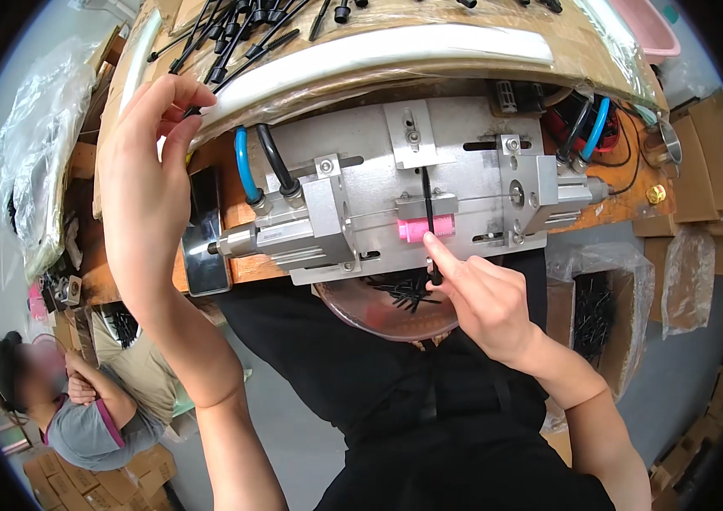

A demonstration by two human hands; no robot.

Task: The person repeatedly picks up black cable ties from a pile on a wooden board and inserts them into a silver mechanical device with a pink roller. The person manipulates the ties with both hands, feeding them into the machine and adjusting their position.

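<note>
My left hand (150, 140) is raised at the upper left, thumb and forefinger pinching a small black plastic piece (193, 111); the fingers cover most of it. At the centre, a long thin black rod (428, 192) lies across a pink block (414, 230) on a grey metal fixture (310, 149). My right hand (489, 298) holds this rod by its near end, forefinger pressed along it by the block and the other fingers curled. The rod's far tip meets a small metal bracket (412, 136) at the back of the fixture.
Black rods with thick heads (238, 30) lie on cardboard behind a white foam strip (395, 55). Metal cylinders (302, 230) with blue and black hoses flank the fixture. Below sits a bowl (353, 315) of black pieces. A phone (205, 230) lies left; another person (97, 409) sits lower left.
</note>
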